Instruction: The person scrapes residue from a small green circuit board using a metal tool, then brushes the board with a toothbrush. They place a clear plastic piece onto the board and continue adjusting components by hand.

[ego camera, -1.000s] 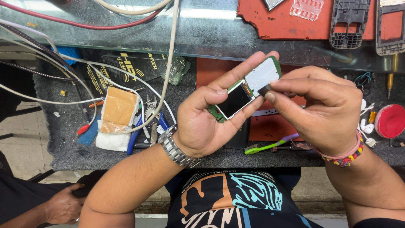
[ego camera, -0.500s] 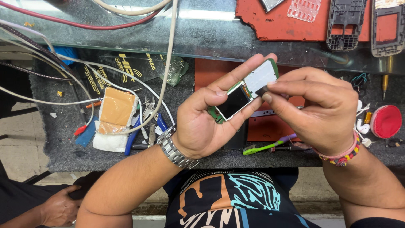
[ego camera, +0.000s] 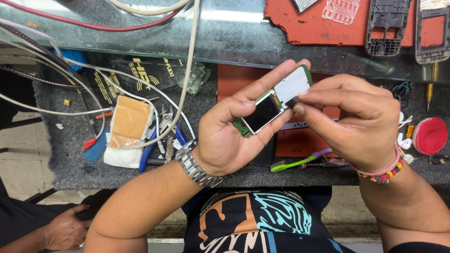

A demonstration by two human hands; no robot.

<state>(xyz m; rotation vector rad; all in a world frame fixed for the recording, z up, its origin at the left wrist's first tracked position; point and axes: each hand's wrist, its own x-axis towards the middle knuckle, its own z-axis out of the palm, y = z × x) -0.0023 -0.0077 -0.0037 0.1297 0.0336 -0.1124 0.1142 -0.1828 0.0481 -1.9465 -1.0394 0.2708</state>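
Between both hands [ego camera: 234, 136] [ego camera: 356, 122], phone board [ego camera: 276, 100]

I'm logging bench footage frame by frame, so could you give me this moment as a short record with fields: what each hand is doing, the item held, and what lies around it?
left hand: cradles a small phone circuit board with a dark screen, thumb on its edge
right hand: fingertips pinch the board's white end
wrists: metal watch on left, beaded bracelet on right
bench, left: taped white block, blue-handled pliers, cables
bench, front: green toothbrush
bench, top right: red mat, grey phone frames
bench, right: red round lid
other person: a hand at lower left
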